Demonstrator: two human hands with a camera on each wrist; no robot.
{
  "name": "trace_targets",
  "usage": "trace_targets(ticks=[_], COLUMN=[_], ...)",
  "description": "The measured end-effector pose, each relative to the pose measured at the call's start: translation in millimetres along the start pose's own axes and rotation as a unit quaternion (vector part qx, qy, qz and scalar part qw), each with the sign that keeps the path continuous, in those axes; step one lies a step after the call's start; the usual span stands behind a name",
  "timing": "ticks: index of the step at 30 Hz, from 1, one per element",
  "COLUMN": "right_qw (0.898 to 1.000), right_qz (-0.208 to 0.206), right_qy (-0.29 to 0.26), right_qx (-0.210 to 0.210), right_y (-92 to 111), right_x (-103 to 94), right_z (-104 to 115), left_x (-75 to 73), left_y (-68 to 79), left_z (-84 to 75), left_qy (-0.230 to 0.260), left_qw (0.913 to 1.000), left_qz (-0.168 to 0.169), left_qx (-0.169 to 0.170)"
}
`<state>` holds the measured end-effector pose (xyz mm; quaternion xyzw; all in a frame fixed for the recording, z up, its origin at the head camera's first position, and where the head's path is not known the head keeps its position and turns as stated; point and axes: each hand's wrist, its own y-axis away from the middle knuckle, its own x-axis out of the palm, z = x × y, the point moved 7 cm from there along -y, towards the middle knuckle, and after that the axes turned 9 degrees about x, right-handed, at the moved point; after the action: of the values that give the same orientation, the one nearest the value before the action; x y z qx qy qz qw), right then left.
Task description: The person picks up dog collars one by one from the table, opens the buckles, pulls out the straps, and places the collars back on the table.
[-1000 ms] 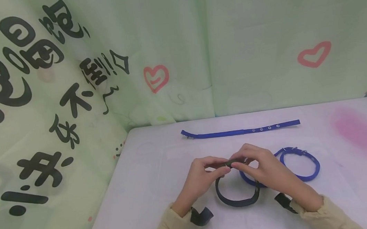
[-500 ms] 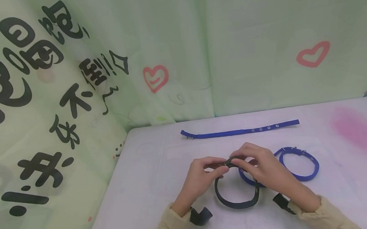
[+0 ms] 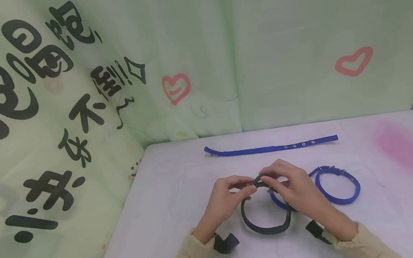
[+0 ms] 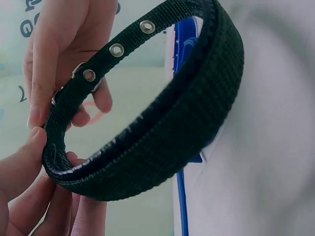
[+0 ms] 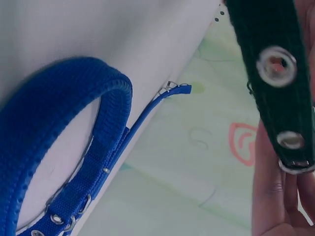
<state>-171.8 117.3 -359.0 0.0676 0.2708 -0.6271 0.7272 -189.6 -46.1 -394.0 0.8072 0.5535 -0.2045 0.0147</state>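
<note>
Both hands hold a dark green collar (image 3: 269, 230), looped and raised in front of the person. My left hand (image 3: 224, 198) pinches it by the metal buckle between thumb and fingers. On the other side, my right hand (image 3: 297, 190) pinches the strap close to the left fingertips, where a small gap shows between two layers of strap. In the left wrist view, several metal eyelets run along the collar's strap (image 4: 116, 49). The right wrist view shows the eyeleted strap (image 5: 270, 93) close up beside the right fingers. How far the strap is through the buckle cannot be seen.
A blue collar (image 3: 341, 202) lies looped on the white table (image 3: 168, 209) at the right; more blue band shows behind the right hand. Farther back lies a straight blue collar (image 3: 249, 151). A green curtain (image 3: 278, 94) hangs behind. Black straps are at both cuffs.
The strap between the fingertips has bent up, and a gap has opened between its layers. My right hand has shifted slightly left; the left hand is almost still.
</note>
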Motion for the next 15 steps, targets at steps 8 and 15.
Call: trace_targets(ticks=[8, 15], right_qw=[0.995, 0.992], right_qz=[0.006, -0.01], right_qy=[0.074, 0.078], right_qx=[-0.06, -0.099], right_y=[1.8, 3.3], right_x=[4.8, 0.6], right_z=[6.3, 10.3], left_x=[1.1, 3.4], left_y=[1.5, 1.9], left_z=[-1.7, -4.5], left_qy=[-0.01, -0.025], left_qw=[0.9999, 0.9996], left_qz=[-0.004, -0.001], left_qx=[0.013, 0.016])
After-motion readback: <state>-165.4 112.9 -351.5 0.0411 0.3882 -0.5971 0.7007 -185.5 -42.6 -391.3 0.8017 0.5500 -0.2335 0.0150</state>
